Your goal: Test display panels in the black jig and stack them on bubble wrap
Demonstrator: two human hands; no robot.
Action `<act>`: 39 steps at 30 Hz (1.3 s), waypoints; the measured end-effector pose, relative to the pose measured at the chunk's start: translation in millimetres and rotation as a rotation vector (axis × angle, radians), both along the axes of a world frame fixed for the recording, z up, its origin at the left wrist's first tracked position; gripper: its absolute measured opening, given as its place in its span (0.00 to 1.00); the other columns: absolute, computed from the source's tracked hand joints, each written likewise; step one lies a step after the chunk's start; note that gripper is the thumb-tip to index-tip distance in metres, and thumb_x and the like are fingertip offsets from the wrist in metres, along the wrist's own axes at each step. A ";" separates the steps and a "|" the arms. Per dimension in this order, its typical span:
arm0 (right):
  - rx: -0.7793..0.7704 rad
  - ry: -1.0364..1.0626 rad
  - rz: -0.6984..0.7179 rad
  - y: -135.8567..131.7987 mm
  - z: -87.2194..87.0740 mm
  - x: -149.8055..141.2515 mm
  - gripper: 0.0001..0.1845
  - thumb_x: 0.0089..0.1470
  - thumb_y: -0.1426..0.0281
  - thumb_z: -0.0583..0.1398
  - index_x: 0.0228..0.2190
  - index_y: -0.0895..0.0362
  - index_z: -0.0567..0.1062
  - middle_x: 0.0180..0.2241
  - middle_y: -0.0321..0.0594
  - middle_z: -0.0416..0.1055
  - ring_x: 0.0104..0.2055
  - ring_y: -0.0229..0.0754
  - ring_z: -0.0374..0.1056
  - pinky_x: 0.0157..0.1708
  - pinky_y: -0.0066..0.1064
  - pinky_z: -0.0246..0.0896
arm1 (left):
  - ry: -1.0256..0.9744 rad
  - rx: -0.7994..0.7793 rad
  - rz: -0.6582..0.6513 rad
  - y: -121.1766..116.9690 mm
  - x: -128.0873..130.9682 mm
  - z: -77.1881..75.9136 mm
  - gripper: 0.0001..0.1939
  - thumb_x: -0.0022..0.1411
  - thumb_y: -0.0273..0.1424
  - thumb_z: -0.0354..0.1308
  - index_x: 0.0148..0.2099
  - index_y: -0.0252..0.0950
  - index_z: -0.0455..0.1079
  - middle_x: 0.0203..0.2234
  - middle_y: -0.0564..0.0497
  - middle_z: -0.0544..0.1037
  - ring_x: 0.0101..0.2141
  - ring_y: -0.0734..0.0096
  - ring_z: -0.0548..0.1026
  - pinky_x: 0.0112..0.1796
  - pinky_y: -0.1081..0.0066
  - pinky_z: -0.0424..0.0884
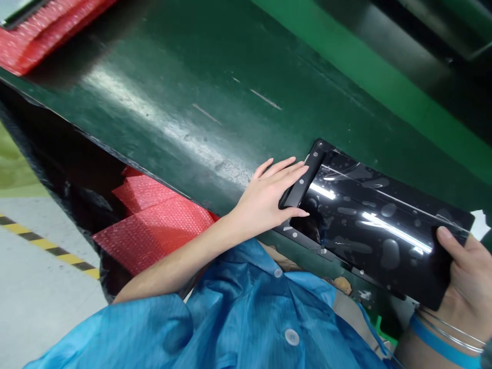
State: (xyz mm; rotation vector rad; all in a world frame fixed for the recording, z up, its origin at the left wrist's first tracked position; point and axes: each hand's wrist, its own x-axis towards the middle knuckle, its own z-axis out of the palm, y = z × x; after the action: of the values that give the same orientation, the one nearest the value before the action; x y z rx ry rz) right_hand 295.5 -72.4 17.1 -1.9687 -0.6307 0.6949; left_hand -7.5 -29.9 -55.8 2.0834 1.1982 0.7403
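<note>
A glossy black panel with bubbled clear film on its face lies over a black frame dotted with small round marks along its edge. My left hand rests against the frame's left end, fingers stretched out and thumb spread toward the near side. At the opposite end, my right hand grips the panel's right edge, with the thumb on top and the fingers hidden beneath. A scrap of white material shows beyond that corner.
The dark green table runs diagonally across the view. Red bubble wrap lies at its far left. Below the near edge, red bubble-wrap sheets sit in a black-lined container. Striped tape marks the floor.
</note>
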 end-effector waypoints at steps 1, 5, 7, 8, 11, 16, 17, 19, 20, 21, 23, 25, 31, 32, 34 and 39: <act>-0.003 -0.008 0.000 0.1 0.4 -0.8 0.22 0.24 0.63 0.69 0.28 0.54 0.77 0.24 0.36 0.71 0.37 0.54 0.74 0.44 0.54 0.70 | 0.002 0.002 0.005 -0.1 0.4 0.0 0.42 0.58 0.47 0.68 0.68 0.38 0.60 0.65 0.43 0.65 0.67 0.55 0.58 0.67 0.51 0.44; -0.012 -0.002 0.004 1.2 0.0 -0.2 0.23 0.24 0.62 0.70 0.29 0.55 0.77 0.24 0.36 0.72 0.37 0.54 0.74 0.42 0.53 0.71 | 0.007 0.008 0.007 -0.3 1.2 1.0 0.40 0.58 0.46 0.68 0.67 0.38 0.62 0.65 0.44 0.65 0.67 0.55 0.58 0.67 0.51 0.44; -0.018 0.011 -0.004 1.5 -1.1 1.6 0.24 0.24 0.61 0.71 0.29 0.55 0.77 0.24 0.36 0.73 0.36 0.54 0.74 0.39 0.51 0.72 | 0.017 0.004 0.000 -0.7 0.8 2.8 0.38 0.59 0.46 0.67 0.67 0.41 0.63 0.65 0.45 0.65 0.67 0.55 0.58 0.67 0.50 0.44; -0.023 0.020 -0.009 1.6 -1.8 2.5 0.25 0.23 0.62 0.71 0.29 0.55 0.76 0.24 0.36 0.73 0.36 0.54 0.74 0.38 0.50 0.72 | 0.026 0.003 -0.004 -1.2 0.6 3.8 0.36 0.60 0.45 0.67 0.67 0.42 0.63 0.66 0.45 0.64 0.68 0.55 0.57 0.67 0.49 0.45; -0.049 0.043 -0.019 2.0 -3.7 4.0 0.26 0.21 0.62 0.72 0.29 0.54 0.76 0.25 0.36 0.74 0.35 0.53 0.75 0.36 0.47 0.73 | 0.062 0.015 -0.020 -4.0 1.2 5.7 0.32 0.63 0.43 0.65 0.66 0.45 0.64 0.67 0.45 0.62 0.68 0.55 0.55 0.67 0.49 0.47; -0.076 0.044 -0.047 4.5 -3.6 2.9 0.27 0.18 0.63 0.73 0.28 0.54 0.75 0.24 0.36 0.74 0.36 0.54 0.75 0.36 0.45 0.74 | 0.095 0.098 -0.027 -12.0 8.6 3.8 0.25 0.68 0.39 0.58 0.66 0.45 0.66 0.69 0.39 0.57 0.69 0.50 0.52 0.65 0.46 0.51; -0.079 0.044 -0.051 5.1 -2.9 2.5 0.28 0.17 0.62 0.73 0.28 0.54 0.75 0.24 0.36 0.74 0.36 0.54 0.75 0.36 0.45 0.74 | 0.101 0.113 -0.027 -13.4 10.5 3.4 0.25 0.69 0.40 0.57 0.66 0.44 0.65 0.69 0.37 0.56 0.69 0.49 0.52 0.64 0.45 0.52; -0.099 0.039 -0.057 6.3 -0.8 1.7 0.30 0.16 0.62 0.73 0.29 0.54 0.75 0.24 0.36 0.74 0.36 0.56 0.75 0.35 0.46 0.74 | 0.118 0.139 -0.026 -15.5 13.8 3.0 0.25 0.70 0.40 0.55 0.67 0.43 0.64 0.69 0.36 0.56 0.69 0.46 0.51 0.63 0.43 0.53; -0.110 0.039 -0.060 6.8 0.2 1.3 0.30 0.15 0.61 0.73 0.29 0.53 0.75 0.24 0.36 0.74 0.36 0.56 0.76 0.35 0.46 0.74 | 0.126 0.152 -0.025 -16.2 15.1 2.9 0.26 0.70 0.41 0.54 0.67 0.42 0.63 0.69 0.35 0.55 0.69 0.45 0.51 0.63 0.43 0.54; -0.121 0.042 -0.063 7.3 1.2 0.7 0.30 0.14 0.62 0.73 0.29 0.53 0.75 0.23 0.36 0.74 0.35 0.56 0.76 0.35 0.46 0.75 | 0.134 0.164 -0.024 -16.5 16.0 2.8 0.26 0.71 0.41 0.53 0.67 0.41 0.63 0.68 0.34 0.55 0.69 0.44 0.51 0.62 0.42 0.55; -0.133 0.057 -0.065 8.2 2.5 -0.6 0.30 0.14 0.64 0.73 0.28 0.53 0.75 0.24 0.36 0.74 0.34 0.56 0.76 0.34 0.45 0.75 | 0.148 0.187 -0.018 -16.7 17.1 2.6 0.25 0.71 0.41 0.53 0.67 0.40 0.64 0.68 0.33 0.55 0.69 0.43 0.52 0.62 0.42 0.56; -0.138 0.077 -0.075 8.8 2.7 -2.2 0.30 0.13 0.65 0.74 0.28 0.52 0.75 0.23 0.35 0.74 0.33 0.55 0.76 0.34 0.45 0.75 | 0.159 0.206 -0.010 -16.6 17.3 2.2 0.25 0.71 0.41 0.53 0.66 0.40 0.65 0.68 0.32 0.56 0.68 0.43 0.52 0.61 0.42 0.57; -0.185 0.108 -0.061 8.7 1.8 1.7 0.34 0.11 0.62 0.75 0.30 0.52 0.76 0.23 0.35 0.74 0.29 0.51 0.74 0.30 0.40 0.72 | 0.183 0.257 -0.005 -16.5 18.5 4.0 0.24 0.71 0.39 0.52 0.65 0.37 0.66 0.65 0.27 0.58 0.67 0.39 0.57 0.60 0.42 0.59; -0.217 0.091 -0.028 9.1 1.9 6.3 0.35 0.12 0.59 0.75 0.31 0.52 0.76 0.24 0.36 0.75 0.29 0.50 0.74 0.30 0.39 0.72 | 0.189 0.264 -0.002 -16.3 18.8 4.4 0.24 0.71 0.38 0.53 0.65 0.37 0.66 0.65 0.27 0.59 0.66 0.39 0.57 0.60 0.43 0.59; -0.319 0.004 0.101 10.9 2.5 19.9 0.35 0.16 0.49 0.74 0.30 0.53 0.76 0.24 0.37 0.74 0.27 0.48 0.72 0.28 0.37 0.69 | 0.200 0.275 0.005 -15.5 18.8 4.6 0.23 0.71 0.38 0.53 0.64 0.37 0.67 0.64 0.28 0.60 0.66 0.39 0.58 0.59 0.43 0.61; -0.776 -0.365 0.576 19.7 7.6 53.9 0.36 0.33 0.31 0.60 0.16 0.52 0.67 0.14 0.41 0.66 0.17 0.44 0.64 0.22 0.37 0.60 | 0.260 0.308 0.018 -13.3 14.2 7.9 0.22 0.71 0.37 0.53 0.64 0.39 0.68 0.63 0.28 0.62 0.65 0.40 0.61 0.56 0.44 0.65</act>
State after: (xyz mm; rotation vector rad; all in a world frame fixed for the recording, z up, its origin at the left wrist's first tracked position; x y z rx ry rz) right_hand 349.4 -52.7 24.8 -2.6886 -1.3324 1.0432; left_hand 6.7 -43.2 -47.9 2.4872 1.3088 0.7142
